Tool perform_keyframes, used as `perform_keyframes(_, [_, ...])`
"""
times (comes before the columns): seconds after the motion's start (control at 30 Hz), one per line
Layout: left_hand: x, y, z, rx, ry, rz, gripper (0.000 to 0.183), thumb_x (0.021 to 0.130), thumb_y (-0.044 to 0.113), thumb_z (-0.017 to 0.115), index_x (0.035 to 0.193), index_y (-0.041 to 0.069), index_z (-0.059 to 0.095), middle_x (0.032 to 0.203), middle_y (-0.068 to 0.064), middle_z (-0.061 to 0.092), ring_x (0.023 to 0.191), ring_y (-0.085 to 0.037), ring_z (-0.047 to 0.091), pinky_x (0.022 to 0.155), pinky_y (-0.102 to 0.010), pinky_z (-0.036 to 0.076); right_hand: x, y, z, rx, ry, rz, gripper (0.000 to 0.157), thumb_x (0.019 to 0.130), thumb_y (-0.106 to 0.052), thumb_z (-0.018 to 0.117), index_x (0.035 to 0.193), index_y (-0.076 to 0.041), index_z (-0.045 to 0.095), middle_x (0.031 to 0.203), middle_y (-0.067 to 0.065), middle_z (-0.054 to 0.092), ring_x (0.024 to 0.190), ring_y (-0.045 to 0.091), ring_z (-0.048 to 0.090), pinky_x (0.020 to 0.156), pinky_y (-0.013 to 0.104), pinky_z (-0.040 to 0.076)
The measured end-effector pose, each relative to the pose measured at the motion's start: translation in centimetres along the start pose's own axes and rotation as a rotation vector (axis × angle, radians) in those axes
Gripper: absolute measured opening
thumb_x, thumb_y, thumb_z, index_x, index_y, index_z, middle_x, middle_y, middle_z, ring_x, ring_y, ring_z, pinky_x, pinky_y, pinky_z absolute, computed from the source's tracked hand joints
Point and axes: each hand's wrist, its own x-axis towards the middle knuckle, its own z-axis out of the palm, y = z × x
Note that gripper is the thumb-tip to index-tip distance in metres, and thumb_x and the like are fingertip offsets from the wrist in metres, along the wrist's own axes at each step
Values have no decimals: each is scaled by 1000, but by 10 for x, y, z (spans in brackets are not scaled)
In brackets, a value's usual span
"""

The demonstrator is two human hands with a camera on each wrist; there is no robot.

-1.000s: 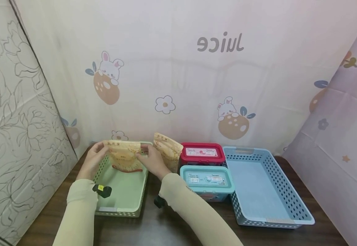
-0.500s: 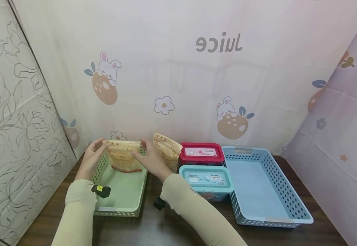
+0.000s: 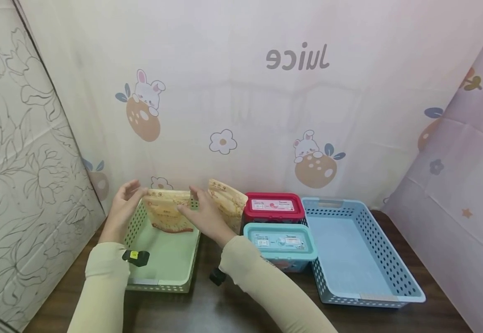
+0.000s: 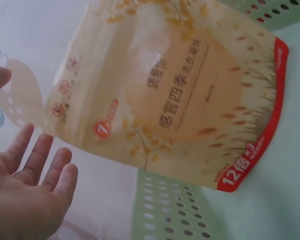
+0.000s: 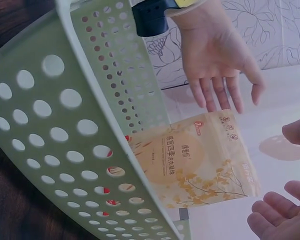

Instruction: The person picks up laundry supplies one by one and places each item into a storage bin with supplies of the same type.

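Observation:
A yellow stand-up pouch point(image 3: 168, 212) with a red bottom edge stands upright at the back of the green basket point(image 3: 164, 266). My left hand point(image 3: 120, 215) is at its upper left corner, fingers spread and thumb apart. In the left wrist view the fingertips come very close to the pouch point(image 4: 180, 95); whether they touch is unclear. My right hand point(image 3: 210, 219) is at the upper right corner, thumb and fingers apart. The right wrist view shows a gap between the right hand point(image 5: 285, 215) and the pouch point(image 5: 190, 160). Neither hand grips anything.
A second yellow pouch point(image 3: 229, 203) leans just right of the green basket, partly behind my right hand. Beside it are a red lidded box point(image 3: 273, 208) and a turquoise lidded box point(image 3: 280, 243). A blue basket point(image 3: 353, 249) stands on the right. A patterned curtain hangs behind.
Both hands pinched the pouch's top corners one second ago. They have let go and spread slightly outward, the left one most. The pouch stays upright in the green basket.

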Motion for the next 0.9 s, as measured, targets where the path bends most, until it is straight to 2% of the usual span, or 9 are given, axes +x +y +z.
perform_keyframes(0.17, [-4,9,3,-40,41,34,79,99,47,59,159,12,22,163,-13,21,149,-34,18,118,-57,20,-4,-3,-3,9,-3,-25,72,97,-41,66,155,-13,36,152,5,44,139,19,41,110,46,39])
perform_keyframes(0.33, [-9,15,5,-51,74,64,74,100,40,60,158,10,25,162,-13,25,148,-33,22,118,-55,22,-9,-4,-6,34,-29,-9,72,97,-42,65,157,-17,33,153,2,42,140,16,38,111,45,37])
perform_keyframes(0.43, [-12,17,7,-47,75,76,72,101,37,59,158,9,25,161,-13,26,147,-33,24,118,-55,23,-11,-4,-7,44,-37,-10,71,98,-41,65,157,-18,32,155,3,40,141,16,37,112,44,36])
perform_keyframes(0.63, [-20,19,10,-39,65,83,74,100,42,60,158,12,25,161,-12,26,147,-33,24,118,-54,23,-14,1,-12,17,-28,-42,71,97,-42,66,156,-17,35,155,0,42,140,13,39,112,40,36])
perform_keyframes(0.77, [-27,22,15,-34,63,104,72,100,40,60,158,12,27,160,-12,28,146,-33,26,117,-53,24,-21,5,-18,14,-34,-44,71,97,-42,66,155,-17,35,154,0,42,140,13,39,113,40,35])
perform_keyframes(0.9, [-35,30,22,-74,59,127,67,100,33,61,156,10,31,159,-12,31,145,-30,29,118,-51,26,-28,9,-24,34,-43,-57,68,98,-37,66,155,-16,35,155,2,41,141,13,37,114,38,34])
